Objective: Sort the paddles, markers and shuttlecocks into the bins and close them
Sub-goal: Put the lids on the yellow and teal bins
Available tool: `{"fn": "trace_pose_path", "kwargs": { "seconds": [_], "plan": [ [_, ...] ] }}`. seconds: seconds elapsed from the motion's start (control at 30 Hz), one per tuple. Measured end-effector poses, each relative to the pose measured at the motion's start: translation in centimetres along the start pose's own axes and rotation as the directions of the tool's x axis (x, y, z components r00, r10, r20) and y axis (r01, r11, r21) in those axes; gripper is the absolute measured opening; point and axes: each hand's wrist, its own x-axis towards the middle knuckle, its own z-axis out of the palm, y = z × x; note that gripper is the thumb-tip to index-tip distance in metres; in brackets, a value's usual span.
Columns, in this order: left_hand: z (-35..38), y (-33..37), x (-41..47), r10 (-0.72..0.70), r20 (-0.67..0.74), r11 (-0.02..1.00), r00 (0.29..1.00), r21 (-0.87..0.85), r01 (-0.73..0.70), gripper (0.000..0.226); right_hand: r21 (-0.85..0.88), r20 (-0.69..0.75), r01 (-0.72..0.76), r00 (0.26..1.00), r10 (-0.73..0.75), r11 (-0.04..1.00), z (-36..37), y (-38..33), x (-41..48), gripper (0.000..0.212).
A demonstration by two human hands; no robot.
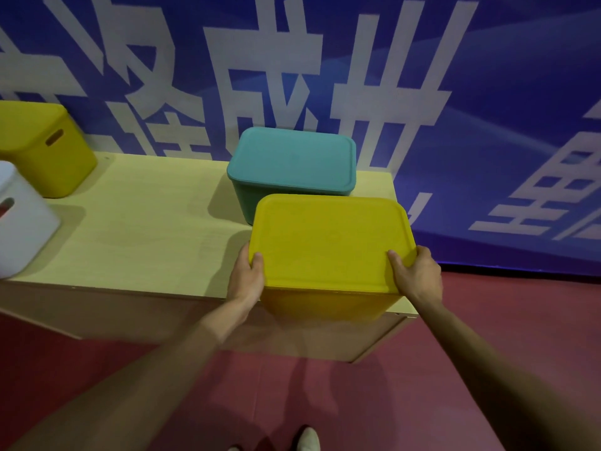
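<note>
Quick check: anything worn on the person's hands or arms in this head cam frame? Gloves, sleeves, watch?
Nothing visible. The left hand and right hand are bare, no gloves or rings showing. Both forearms are uncovered up to the frame edge, with no sleeves, watch or bands in view.

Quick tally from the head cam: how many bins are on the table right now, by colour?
Yellow bins: 2, one held by both hands, one at far left
Teal bin: 1
White bin: 1, cut off at the left edge
Total: 4
</note>
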Motion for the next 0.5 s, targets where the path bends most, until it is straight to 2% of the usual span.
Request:
{"fn": "trace_pose_path", "kwargs": {
  "seconds": [0.5],
  "plan": [
    [0.1,-0.9,1.7,0.044,0.019,0.996,0.999,0.078,-0.045,0.043,-0.048,-0.026,0.026,0.999,-0.027,0.999,1.3,0.8,-0.1,0.068]
  ]
}}
